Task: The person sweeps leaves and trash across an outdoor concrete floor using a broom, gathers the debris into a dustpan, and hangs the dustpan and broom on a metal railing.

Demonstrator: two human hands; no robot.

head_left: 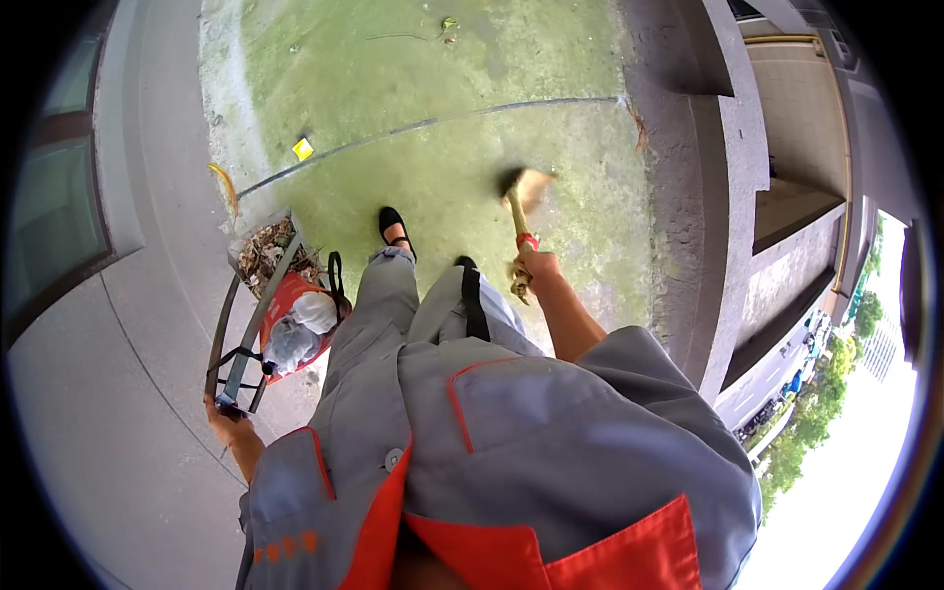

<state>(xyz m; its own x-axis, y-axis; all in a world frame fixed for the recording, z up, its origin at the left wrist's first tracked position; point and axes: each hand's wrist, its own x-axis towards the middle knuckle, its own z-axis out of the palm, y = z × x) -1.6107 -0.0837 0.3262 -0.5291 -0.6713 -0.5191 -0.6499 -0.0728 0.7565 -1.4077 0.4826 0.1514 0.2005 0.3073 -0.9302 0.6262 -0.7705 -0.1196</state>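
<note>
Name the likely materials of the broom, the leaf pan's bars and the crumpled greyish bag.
Broom: probably plant fibre or bamboo, by its dull tan look; the sweeping end is blurred, so I'm unsure. Pan's bars: likely metal, grey and smooth, judging by their slim, straight form; plastic is possible. Greyish bag: thin plastic film, by its wrinkled, translucent look.

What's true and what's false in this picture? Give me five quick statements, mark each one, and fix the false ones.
1. The right hand grips a broom. True.
2. The left hand is empty. False: it holds the frame of the dustpan.
3. Dry leaves lie in the dustpan. True.
4. The red bag is on the person's right. False: it is on the left, by the dustpan.
5. A yellow-and-white scrap lies on the green floor. True.
</note>
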